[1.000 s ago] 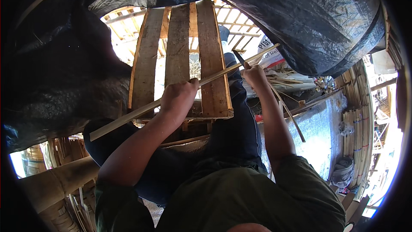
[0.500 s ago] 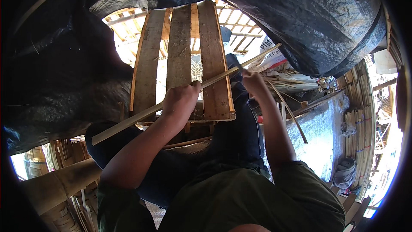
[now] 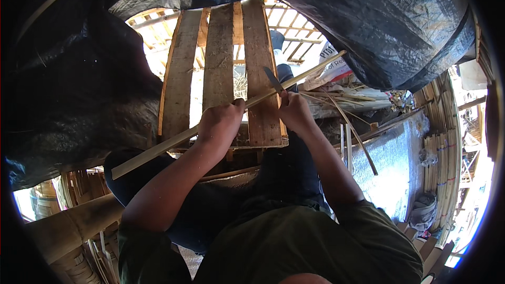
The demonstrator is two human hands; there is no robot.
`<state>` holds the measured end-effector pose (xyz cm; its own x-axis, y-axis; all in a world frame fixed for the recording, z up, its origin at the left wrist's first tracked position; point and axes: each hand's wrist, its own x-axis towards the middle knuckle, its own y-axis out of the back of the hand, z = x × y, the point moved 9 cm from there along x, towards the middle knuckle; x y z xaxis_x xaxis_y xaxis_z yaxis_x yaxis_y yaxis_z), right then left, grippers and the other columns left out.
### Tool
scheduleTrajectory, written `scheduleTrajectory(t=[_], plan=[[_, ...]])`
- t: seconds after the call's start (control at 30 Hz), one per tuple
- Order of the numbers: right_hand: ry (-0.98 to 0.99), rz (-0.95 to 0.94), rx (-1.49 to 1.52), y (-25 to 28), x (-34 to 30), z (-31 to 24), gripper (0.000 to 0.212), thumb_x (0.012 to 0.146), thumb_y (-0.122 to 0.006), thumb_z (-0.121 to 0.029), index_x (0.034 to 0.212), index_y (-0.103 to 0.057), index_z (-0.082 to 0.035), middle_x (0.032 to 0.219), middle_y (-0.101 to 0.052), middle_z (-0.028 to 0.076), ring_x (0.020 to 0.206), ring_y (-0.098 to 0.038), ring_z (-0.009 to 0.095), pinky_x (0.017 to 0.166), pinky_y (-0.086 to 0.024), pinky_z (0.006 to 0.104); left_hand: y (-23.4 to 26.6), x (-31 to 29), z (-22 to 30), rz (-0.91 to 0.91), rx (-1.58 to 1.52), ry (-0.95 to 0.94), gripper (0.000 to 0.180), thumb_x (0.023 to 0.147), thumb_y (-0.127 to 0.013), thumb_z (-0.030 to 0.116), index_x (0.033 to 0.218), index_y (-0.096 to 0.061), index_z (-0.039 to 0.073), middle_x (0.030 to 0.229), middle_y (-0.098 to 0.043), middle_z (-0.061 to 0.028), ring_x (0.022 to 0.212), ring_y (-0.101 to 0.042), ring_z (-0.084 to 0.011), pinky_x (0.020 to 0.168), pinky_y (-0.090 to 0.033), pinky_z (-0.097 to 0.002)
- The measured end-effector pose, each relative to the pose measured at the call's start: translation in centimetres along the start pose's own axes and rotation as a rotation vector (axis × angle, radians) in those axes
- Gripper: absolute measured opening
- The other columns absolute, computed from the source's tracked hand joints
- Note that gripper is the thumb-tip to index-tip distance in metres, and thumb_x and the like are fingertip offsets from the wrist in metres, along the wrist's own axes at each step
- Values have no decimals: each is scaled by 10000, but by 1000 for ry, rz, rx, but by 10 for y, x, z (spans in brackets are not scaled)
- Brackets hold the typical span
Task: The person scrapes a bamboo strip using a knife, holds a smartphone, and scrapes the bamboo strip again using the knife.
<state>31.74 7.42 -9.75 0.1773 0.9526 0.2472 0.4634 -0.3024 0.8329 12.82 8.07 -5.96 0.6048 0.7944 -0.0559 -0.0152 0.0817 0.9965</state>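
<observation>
My left hand (image 3: pixel 222 121) is closed around a long, pale bamboo strip (image 3: pixel 167 146). The strip slants from above my left thigh at the lower left up to the right, across the front part of a slatted wooden bench (image 3: pixel 218 63). In my right hand (image 3: pixel 297 110) is a knife (image 3: pixel 273 79), its handle mostly hidden by my fingers. The grey blade points up and to the left, lying against the strip a little right of my left hand, over the bench's right slat.
Black plastic sheeting (image 3: pixel 79 84) hangs at the left and overhead. Several thin strips (image 3: pixel 353 134) lean and lie right of my right hand, near a printed white sack (image 3: pixel 331 68). Bundled slats (image 3: pixel 441 163) stand far right; a thick bamboo pole (image 3: pixel 73 226) crosses the lower left.
My right hand has moved left and slightly down with the knife, bringing the blade along the strip nearer to my left hand. The left hand and strip have hardly moved.
</observation>
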Motion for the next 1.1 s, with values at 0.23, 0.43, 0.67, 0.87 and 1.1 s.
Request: scheduleTrajectory(t=[0.23,0.43,0.67,0.87,1.1], plan=[[-410,-219,156,-4,5,30,412,980,-474,-250,858,-651,101,750,-664,265,709,-672,381,626,-508,453,0,5,-1,40,14,-10,125,885,-608,94,1003,-635,63,672,-684,-110,632,-716,-241,531,-578,-348],[-684,-444,41,20,22,41,325,925,-491,-202,936,-686,58,806,-682,297,792,-706,401,784,-537,462,-1,-1,-7,62,-41,-4,92,899,-604,93,970,-620,39,666,-677,-142,645,-715,-275,557,-573,-375],[-445,-533,99,-5,13,2,349,964,-460,-222,922,-676,48,752,-680,204,529,-651,261,476,-515,392,-6,-3,-6,43,-67,-25,134,849,-613,45,980,-609,19,681,-682,-144,672,-721,-289,570,-578,-379],[-382,-501,30,-24,4,-2,385,908,-457,-118,1225,-653,-22,613,-601,117,441,-572,197,420,-485,362,-3,-2,1,22,-45,-11,155,853,-608,46,1005,-604,17,693,-684,-142,677,-722,-276,565,-578,-374],[-542,-546,2,2,5,-8,384,870,-450,-106,1177,-663,-18,673,-637,143,609,-654,212,615,-563,385,0,-2,3,44,-60,-43,144,858,-605,48,997,-605,10,701,-686,-142,675,-722,-274,566,-582,-367]])
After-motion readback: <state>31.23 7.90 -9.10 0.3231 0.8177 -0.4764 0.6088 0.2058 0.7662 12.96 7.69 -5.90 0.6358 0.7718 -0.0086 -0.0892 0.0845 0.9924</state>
